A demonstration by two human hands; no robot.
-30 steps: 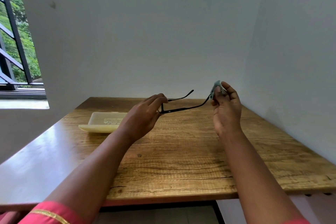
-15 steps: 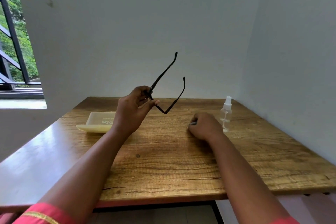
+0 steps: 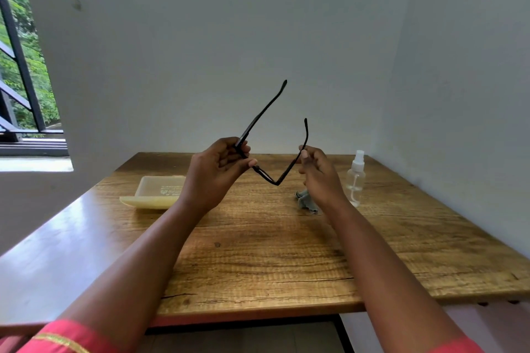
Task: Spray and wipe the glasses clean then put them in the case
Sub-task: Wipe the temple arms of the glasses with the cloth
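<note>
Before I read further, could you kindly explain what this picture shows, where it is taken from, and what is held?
No machine here: a person's two bare hands, filmed by a wide-angle camera on their head, looking forward and down. The left hand and right hand hold black glasses above a wooden table, temple arms pointing up. On the table lie a pale yellow case at left, a crumpled grey cloth under the right wrist, and a clear spray bottle at right.
</note>
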